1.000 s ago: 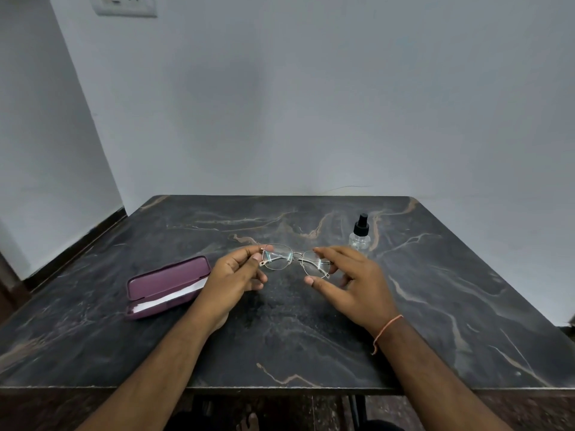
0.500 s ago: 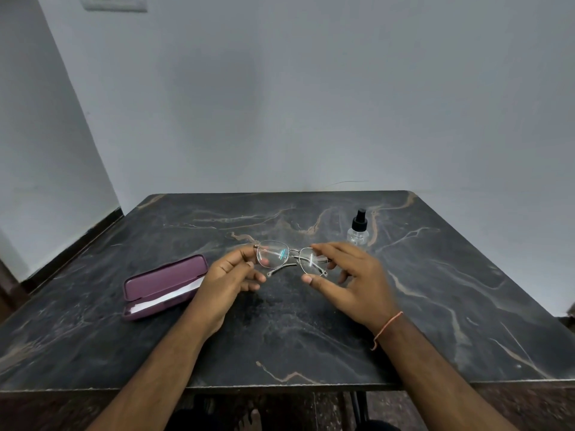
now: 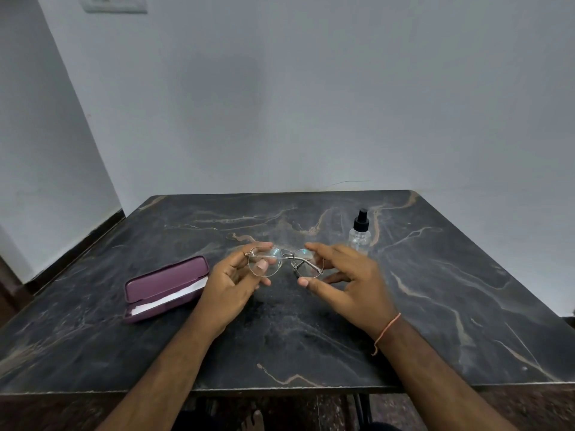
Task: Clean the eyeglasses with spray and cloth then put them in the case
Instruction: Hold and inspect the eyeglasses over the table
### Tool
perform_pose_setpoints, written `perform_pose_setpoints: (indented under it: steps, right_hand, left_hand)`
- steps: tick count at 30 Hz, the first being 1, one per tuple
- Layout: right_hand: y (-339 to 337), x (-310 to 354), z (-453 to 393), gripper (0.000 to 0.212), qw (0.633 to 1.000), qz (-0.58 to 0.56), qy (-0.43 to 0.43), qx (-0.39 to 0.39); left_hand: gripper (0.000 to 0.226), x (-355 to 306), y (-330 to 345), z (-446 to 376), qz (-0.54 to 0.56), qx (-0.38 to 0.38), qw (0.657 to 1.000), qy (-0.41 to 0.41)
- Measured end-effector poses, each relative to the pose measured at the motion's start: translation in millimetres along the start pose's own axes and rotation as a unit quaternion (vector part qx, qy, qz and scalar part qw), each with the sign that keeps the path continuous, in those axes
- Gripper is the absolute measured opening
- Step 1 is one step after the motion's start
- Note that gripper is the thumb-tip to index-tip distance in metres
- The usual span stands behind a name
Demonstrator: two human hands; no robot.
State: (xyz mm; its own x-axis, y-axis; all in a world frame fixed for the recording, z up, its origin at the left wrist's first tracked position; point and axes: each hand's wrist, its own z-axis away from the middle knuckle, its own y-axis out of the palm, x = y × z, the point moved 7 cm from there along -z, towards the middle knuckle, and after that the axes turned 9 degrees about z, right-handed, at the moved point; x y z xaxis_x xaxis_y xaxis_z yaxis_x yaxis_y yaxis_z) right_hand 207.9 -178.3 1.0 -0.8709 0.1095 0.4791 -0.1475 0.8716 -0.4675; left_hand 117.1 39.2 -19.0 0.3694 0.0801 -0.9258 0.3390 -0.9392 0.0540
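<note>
**Desk:** What is on the dark veined marble table (image 3: 435,306)?

**Photographer:** An open maroon hard case (image 3: 166,287) with a white cloth inside, beyond the left knuckles. A clear spray bottle with black nozzle (image 3: 360,231) stands just past the right fingertips. The left hand (image 3: 231,283) pinches thin metal-framed eyeglasses (image 3: 284,262) by one rim; the right hand (image 3: 348,284), fingers spread, cups the other lens.

**Desk:** Advice?

**Photographer:** Probably hold by the rims, pads off the glass, before spraying.

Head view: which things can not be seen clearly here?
- Spray bottle: liquid level too small to tell; its base sits behind the right hand.
- Case: something white lies inside; cloth or lining, unclear.
- Eyeglasses: the right hand is blurred, so its grip is unclear; lens dirt too fine to see.
- Wall socket: cut by the top edge.
</note>
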Motion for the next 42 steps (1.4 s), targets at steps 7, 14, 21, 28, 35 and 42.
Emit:
perform_pose_setpoints:
  steps: [7, 14, 21, 28, 35, 42]
  right_hand:
    - [2.0, 0.5, 0.1, 0.056, 1.0, -0.005, -0.013, 0.008]
    - [1.3, 1.3, 0.0, 0.056, 1.0, -0.009, -0.014, -0.003]
    - [-1.0, 4.9, -0.6, 0.056, 1.0, 0.006, -0.019, -0.012]
    - [-4.7, 4.9, -0.5, 0.059, 0.999, 0.022, -0.016, -0.022]
    - [-5.1, 5.2, -0.8, 0.062, 0.999, 0.027, -0.012, -0.017]
    - [-2.2, -0.5, -1.3, 0.062, 0.999, 0.031, 0.008, -0.005]
  left_hand:
    - [0.022, -7.7, -3.5, 2.5, -0.018, -0.019, 0.998, 0.054]
    - [0.024, -5.2, -11.0, 2.2, -0.054, -0.039, 0.995, 0.075]
    - [0.027, -15.6, -11.9, 8.6, -0.152, -0.083, 0.973, 0.154]
    - [0.02, -10.9, -12.0, 7.3, -0.179, -0.088, 0.965, 0.172]
    - [0.015, -16.5, -5.1, 8.5, -0.159, -0.067, 0.972, 0.159]
    - [0.017, -19.1, 0.8, 8.3, -0.028, -0.017, 0.997, 0.074]
